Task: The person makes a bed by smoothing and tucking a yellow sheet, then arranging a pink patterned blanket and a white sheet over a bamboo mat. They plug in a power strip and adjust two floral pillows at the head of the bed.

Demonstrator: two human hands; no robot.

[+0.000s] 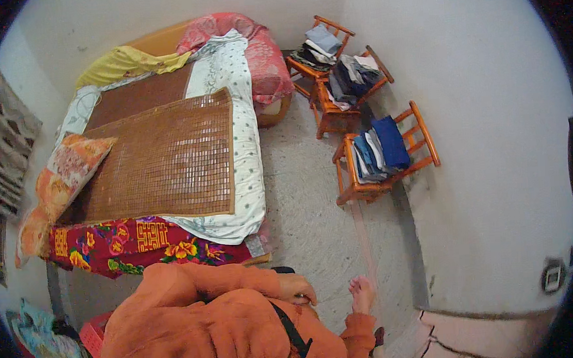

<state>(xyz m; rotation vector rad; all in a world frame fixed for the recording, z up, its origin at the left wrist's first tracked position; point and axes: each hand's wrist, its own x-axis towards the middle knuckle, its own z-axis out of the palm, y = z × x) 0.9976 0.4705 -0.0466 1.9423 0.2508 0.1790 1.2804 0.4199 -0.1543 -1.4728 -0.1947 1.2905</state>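
My left hand (297,288) lies across the front of my body, its fingers loosely bent with a small gap between them. Nothing shows in its grasp. Out to the right, my right hand (362,294) hangs over the grey floor, palm partly up and fingers loosely curled apart, holding nothing I can see. Both orange sleeves come from the lower edge, and a dark strap (290,330) crosses my front. Closest ahead is a wooden chair (349,191) bearing a stack of folded clothes (378,152) in blue, white and grey. Neither hand touches it.
Two more chairs (322,121) with folded clothes stand farther back by the wall. On the left, a bed carries a brown tile mat (167,160), an orange floral pillow (78,159), a red floral cover (139,244) and a pink quilt (266,68). A red basket (94,335) sits lower left.
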